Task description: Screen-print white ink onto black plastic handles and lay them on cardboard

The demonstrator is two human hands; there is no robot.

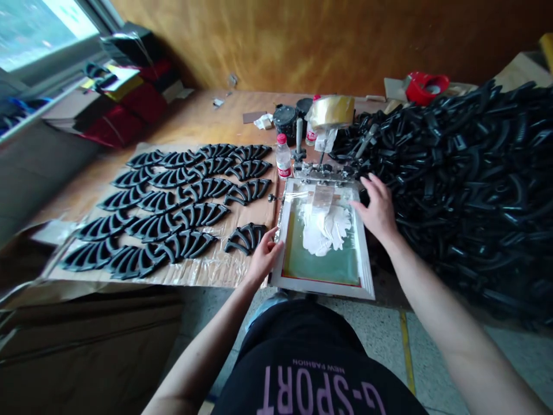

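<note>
A screen-printing frame (365, 271) with green mesh and a smear of white ink (324, 227) lies in front of me, hinged at its far end to a metal clamp (322, 170). My left hand (263, 259) grips the frame's left edge, thumb on top. My right hand (377, 207) rests on the frame's right edge with fingers spread, next to the heap of black parts. A single black curved plastic part (246, 237) lies just left of the frame.
Several rows of black curved parts (173, 207) lie on cardboard (207, 271) at the left. A big heap of the same parts (466, 190) fills the right. A small bottle (283, 155), black jars (285, 121), a tape roll (332, 110) and a red dispenser (425, 86) stand behind.
</note>
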